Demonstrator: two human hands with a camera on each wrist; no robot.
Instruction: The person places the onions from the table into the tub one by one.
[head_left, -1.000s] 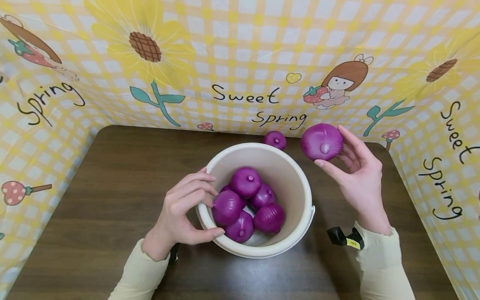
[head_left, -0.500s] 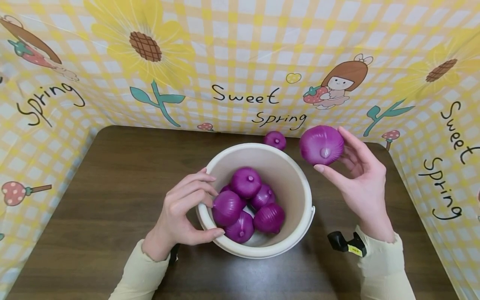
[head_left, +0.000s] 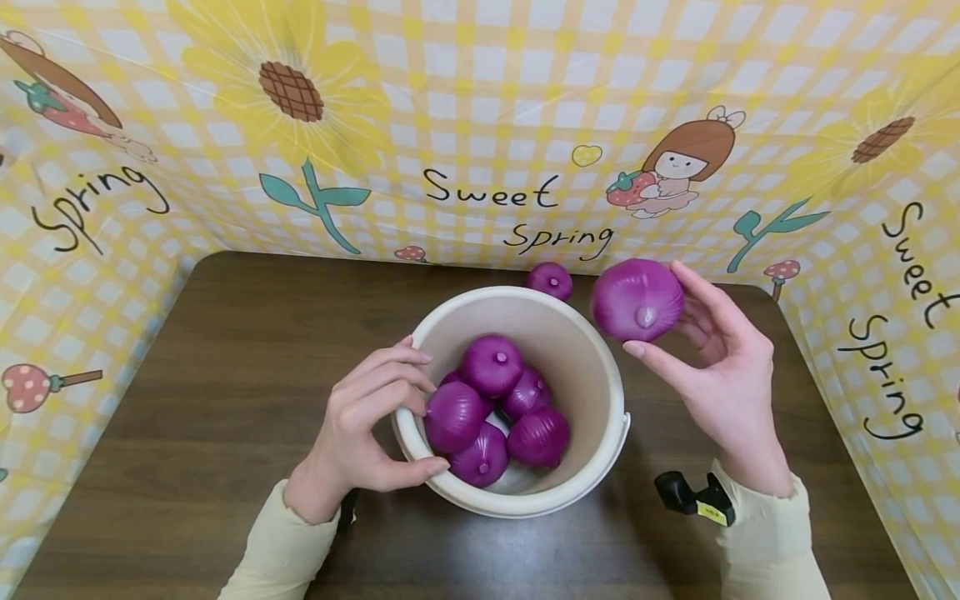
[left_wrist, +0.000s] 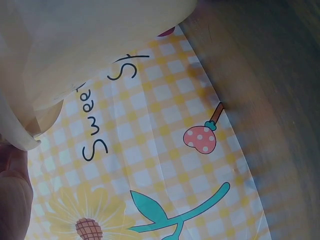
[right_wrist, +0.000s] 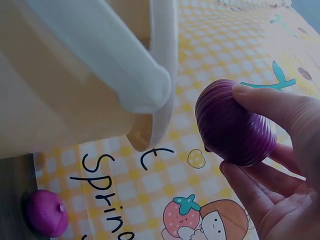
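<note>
A cream bucket (head_left: 592, 467) stands on the table with several purple onions (head_left: 491, 364) inside. My left hand (head_left: 367, 425) grips its left rim, thumb outside at the front and fingers over the edge. Up and to the right of the bucket, my right hand (head_left: 723, 367) holds a purple onion (head_left: 637, 298) between thumb and fingers. The right wrist view shows that onion (right_wrist: 232, 122) raised beside the bucket's rim. One more onion (head_left: 550, 281) lies on the table behind the bucket. In the left wrist view the bucket wall (left_wrist: 100, 40) fills the upper left.
The dark wooden table (head_left: 247, 350) is enclosed at the back and both sides by a yellow checked cloth (head_left: 480, 108) with printed flowers and lettering. The bucket's handle (right_wrist: 100, 50) hangs down along its outside.
My right hand with its onion has moved slightly down and, lately, a little left toward the bucket. The left hand and the bucket have stayed in place.
</note>
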